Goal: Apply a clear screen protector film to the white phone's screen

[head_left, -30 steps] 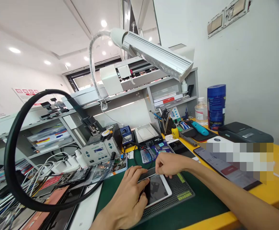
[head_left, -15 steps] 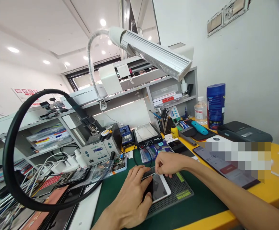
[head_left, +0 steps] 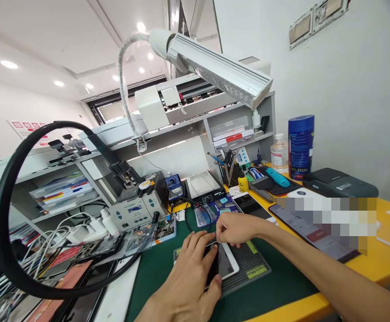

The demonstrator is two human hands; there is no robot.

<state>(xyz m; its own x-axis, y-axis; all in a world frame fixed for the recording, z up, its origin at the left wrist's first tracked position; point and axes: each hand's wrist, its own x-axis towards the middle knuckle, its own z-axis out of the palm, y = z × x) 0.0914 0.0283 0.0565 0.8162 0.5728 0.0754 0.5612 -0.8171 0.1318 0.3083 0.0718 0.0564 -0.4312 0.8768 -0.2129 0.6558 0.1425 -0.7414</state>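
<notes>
A white-framed tablet (head_left: 226, 264) with a dark screen lies on a grey perforated pad (head_left: 250, 266) with yellow-green labels. Across the tablet's left side rests my left hand (head_left: 195, 264), its fingers stretched out and the thumb near the lower edge of the screen. Just over the far edge of the tablet, my right hand (head_left: 234, 229) is closed with its fingers curled in. Whatever it pinches is hidden by the fingers. Much of the tablet's left part is covered by my left hand.
A green mat (head_left: 282, 273) covers the yellow bench. To the right lie a white phone (head_left: 253, 206) and a larger phone (head_left: 307, 229). On the left, a black hose (head_left: 0, 214) loops from a grey station (head_left: 133, 214) past stacked devices. A lamp (head_left: 222, 67) hangs overhead.
My left hand has shifted slightly right over the tablet, its thumb moving toward the screen's lower edge. My right hand stays almost in place, still closed. The view has tilted a little.
</notes>
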